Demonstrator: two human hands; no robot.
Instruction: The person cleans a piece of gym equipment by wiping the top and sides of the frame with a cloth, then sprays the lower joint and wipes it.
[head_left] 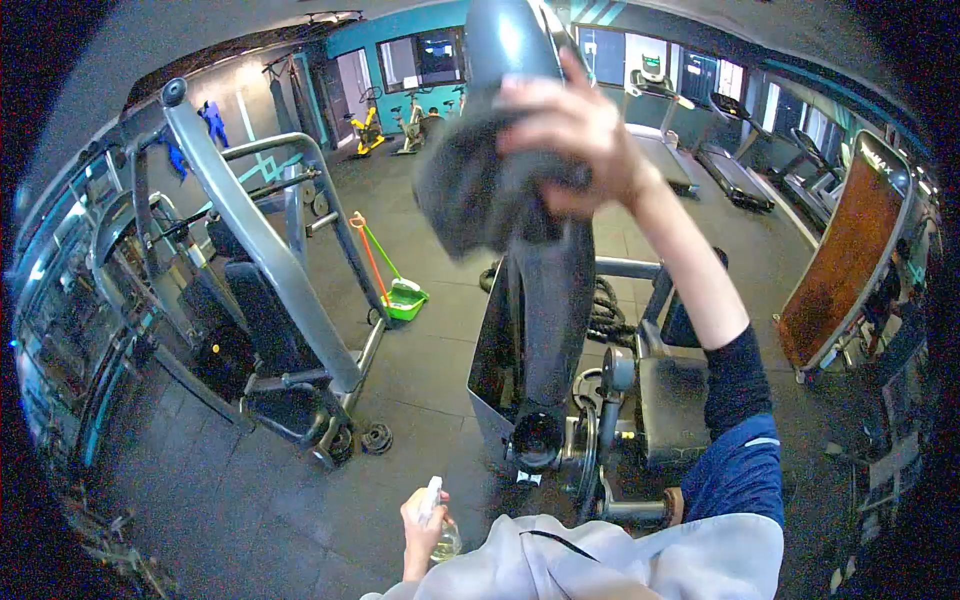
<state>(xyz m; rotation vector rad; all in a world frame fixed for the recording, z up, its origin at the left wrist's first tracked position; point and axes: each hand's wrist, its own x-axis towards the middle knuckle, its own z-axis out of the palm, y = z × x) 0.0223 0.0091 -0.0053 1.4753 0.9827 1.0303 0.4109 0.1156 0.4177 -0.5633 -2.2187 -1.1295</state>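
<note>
From the head camera, the right hand (575,135) is raised high and out in front, fingers spread and pressed flat over a dark grey cleaning cloth (480,195), pinning it against the tall dark metal upright of a gym machine (545,300). The cloth is bunched under the palm, and a loose flap hangs down to the left of the hand. The upright runs on below the hand to a round black hub (538,440) near the floor, and a black padded seat (672,400) sits lower and to the right of the arm.

The left hand (420,525) is held low, close to the body, closed around the neck of a small clear plastic spray bottle (438,520) with a white trigger head; the bottle points up and is well apart from the machine.

Further off, beyond and to the left of the raised hand, a green dustpan with an orange-handled broom (398,290) stands on the dark rubber floor, beside a grey steel weight machine frame (260,240). Treadmills (735,175) line the far wall behind the right hand.

The step in hand looks like wiping the upper part of the upright. The next move would seem to call for drawing the cloth down the column with steady pressure, keeping the loose flap from catching, while the bottle stays ready for a fresh spray lower down
</note>
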